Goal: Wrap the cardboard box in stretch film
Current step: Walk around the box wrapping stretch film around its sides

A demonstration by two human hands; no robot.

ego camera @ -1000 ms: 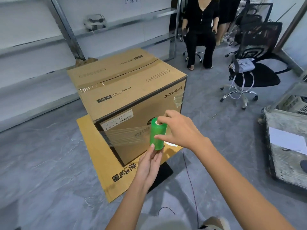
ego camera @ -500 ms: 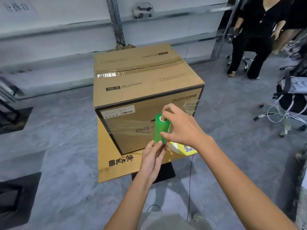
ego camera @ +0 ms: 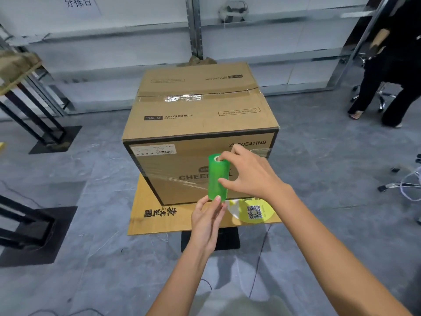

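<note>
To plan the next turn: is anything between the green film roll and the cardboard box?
Nothing visible. The green cylindrical film roll, held in left hand and right hand, faces the brown cardboard box; only clear stretched film joins them.

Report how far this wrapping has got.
Done: a band of stretch film lies across the front face of the cardboard box, reaching its right corner. In hand: the right hand pinches the green roll at its top, the left hand holds its bottom end. Left: the upper front and top are bare; other sides are hidden.
</note>
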